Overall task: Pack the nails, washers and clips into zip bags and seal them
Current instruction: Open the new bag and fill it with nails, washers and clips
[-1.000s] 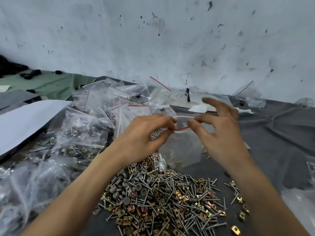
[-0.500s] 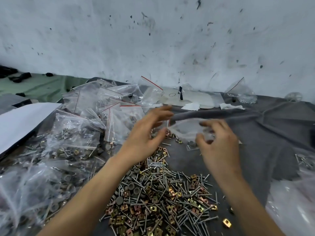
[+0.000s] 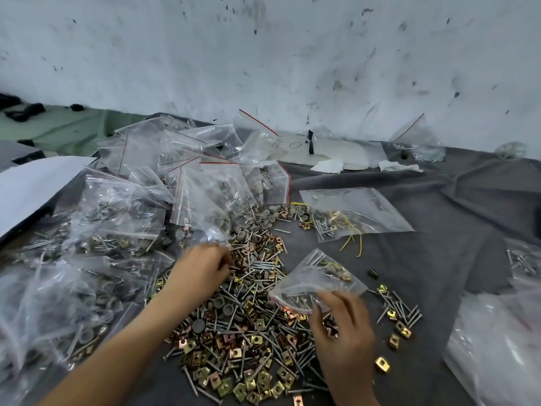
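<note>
Right hand (image 3: 342, 326) pinches the clear red-striped zip bag (image 3: 316, 281) over the loose metal nail-washer-clip heap (image 3: 248, 332), probably so left hand (image 3: 200, 268), clutching bits, loads fast.

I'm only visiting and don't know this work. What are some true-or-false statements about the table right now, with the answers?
1. The right hand holds a small clear zip bag by its edge. True.
2. The left hand lies flat on bare cloth, away from the parts. False: its fingers are in the loose pile of nails, washers and clips.
3. A grey cloth covers the work surface. True.
4. The filled bags are heaped on the person's right. False: they are heaped on the left.
5. A flat bag with yellow wires in it lies beyond the pile. True.
</note>
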`<state>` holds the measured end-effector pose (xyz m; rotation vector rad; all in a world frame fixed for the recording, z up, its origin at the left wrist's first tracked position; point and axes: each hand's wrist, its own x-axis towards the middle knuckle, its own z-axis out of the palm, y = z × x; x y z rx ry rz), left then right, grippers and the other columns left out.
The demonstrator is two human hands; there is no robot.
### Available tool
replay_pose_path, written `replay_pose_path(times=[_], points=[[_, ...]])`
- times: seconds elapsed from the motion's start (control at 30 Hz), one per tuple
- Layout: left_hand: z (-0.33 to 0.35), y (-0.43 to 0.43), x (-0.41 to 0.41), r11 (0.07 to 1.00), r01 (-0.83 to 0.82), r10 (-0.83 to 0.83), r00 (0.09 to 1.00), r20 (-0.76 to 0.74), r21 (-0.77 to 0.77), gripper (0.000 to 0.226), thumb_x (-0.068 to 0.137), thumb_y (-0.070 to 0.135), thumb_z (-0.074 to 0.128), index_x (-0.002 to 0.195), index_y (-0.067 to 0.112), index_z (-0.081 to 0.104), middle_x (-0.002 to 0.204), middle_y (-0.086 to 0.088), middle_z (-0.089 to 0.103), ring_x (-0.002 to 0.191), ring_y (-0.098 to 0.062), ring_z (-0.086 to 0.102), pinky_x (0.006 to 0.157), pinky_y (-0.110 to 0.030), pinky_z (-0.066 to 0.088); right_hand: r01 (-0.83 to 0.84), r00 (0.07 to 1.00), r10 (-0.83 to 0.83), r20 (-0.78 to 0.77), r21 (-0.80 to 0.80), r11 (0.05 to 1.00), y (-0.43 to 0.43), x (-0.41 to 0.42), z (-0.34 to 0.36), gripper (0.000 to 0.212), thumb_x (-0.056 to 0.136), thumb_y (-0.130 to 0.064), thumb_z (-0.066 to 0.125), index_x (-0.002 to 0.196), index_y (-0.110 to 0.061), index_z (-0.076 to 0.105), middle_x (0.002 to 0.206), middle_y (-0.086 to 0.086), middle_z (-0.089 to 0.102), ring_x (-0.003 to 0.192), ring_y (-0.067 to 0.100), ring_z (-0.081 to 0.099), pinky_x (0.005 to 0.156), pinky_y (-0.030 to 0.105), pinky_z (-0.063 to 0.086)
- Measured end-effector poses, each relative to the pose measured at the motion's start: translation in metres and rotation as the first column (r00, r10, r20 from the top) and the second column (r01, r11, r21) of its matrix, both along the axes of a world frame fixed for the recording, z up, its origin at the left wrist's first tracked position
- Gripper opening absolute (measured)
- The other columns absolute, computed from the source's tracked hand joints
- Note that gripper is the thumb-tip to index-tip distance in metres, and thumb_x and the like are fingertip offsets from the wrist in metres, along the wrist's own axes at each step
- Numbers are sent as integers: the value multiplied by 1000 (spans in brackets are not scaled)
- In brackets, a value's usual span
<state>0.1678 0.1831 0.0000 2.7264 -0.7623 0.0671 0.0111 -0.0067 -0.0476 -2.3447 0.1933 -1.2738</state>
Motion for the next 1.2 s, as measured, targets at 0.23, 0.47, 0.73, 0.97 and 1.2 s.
replay_pose_path(times=[0.23,0.47,0.73,0.97,1.2], points=[[2,1,2,997,-4,0,998,-61,-76,23,86,18,68,109,22,66,103,3,62,96,-14,58,93,-30,48,-8,1000,8,9,31,999,0,-3,0,21,83,-15,59,99,-10,71,87,3,56,76,19,57,65,34,54],[3,0,5,998,-2,-1,999,-49,-55,16,85,16,70,100,18,65,97,3,66,87,-12,57,82,-27,49,-33,998,36,-42,52,998,2,-4,1,35,84,-22,54,113,-6,66,87,-1,61,79,16,58,67,39,56],[1,-4,7,994,70,-75,996,-50,-88,19,83,8,69,89,21,56,80,10,59,69,-1,54,55,-6,36,-58,995,64,-78,77,995,2,-5,2,38,83,-23,53,117,-8,63,89,-3,63,79,15,60,69,36,56],[37,-11,-16,923,19,-5,999,37,-383,18,83,6,68,89,21,61,81,15,64,70,3,61,67,-11,53,-52,994,59,-87,88,995,2,-5,4,38,83,-23,53,117,-9,63,84,-6,58,74,11,54,68,29,50],[26,-57,-92,881,348,-295,933,204,-321,10,79,22,74,85,22,66,88,13,63,75,-7,62,65,-32,55,-90,993,95,-69,71,993,2,-4,4,40,84,-24,54,120,-7,60,95,-16,47,79,4,48,72,25,46]])
